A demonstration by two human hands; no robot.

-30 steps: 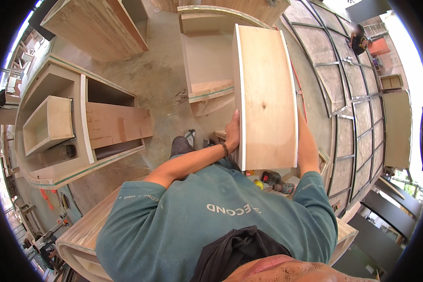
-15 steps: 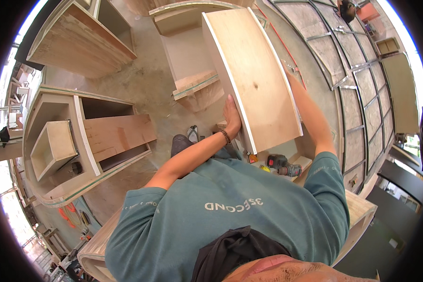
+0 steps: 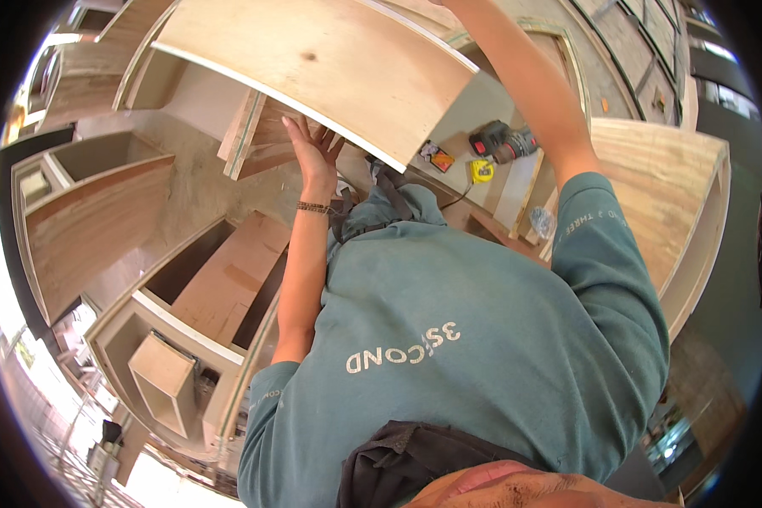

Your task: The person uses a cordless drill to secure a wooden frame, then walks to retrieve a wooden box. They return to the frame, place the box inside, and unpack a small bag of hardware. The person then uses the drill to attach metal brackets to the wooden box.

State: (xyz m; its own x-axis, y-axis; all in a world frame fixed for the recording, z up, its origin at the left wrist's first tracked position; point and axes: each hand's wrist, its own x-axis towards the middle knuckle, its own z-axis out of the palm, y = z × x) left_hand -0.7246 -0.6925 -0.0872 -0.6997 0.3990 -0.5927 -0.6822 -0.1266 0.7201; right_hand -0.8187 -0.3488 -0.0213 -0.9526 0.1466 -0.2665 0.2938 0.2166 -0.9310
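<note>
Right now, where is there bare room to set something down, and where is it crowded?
The widest bare patch is floor, bordered by the left hand, lower-left cabinet and brown cabinet. A smaller one lies on the pale panel between box and drill. It is crowded where drill, tape measure and packet cluster.

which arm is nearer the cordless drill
Right: the right forearm passes close beside the cordless drill, on its right; the left forearm is farther off, to the drill's left.
</note>
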